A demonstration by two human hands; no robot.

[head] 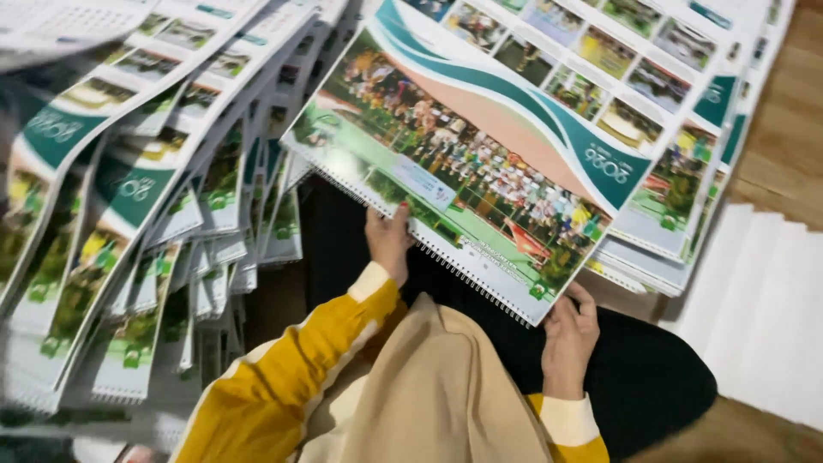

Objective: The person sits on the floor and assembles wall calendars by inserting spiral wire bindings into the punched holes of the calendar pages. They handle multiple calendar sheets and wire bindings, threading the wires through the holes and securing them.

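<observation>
Your left hand (387,240) and right hand (568,330) each grip the wire-bound edge of a glossy spiral-bound photo calendar (463,171), holding it level over your lap, between the fanned calendar stacks (129,214) alongside.

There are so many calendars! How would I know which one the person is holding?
Start at the yellow sleeves at the bottom of the picture and follow them up to the two hands. The left hand and the right hand grip the bottom edge of one calendar. It is the only one lifted above the stacks, with a wire spiral along that edge and a big crowd photo.
</observation>
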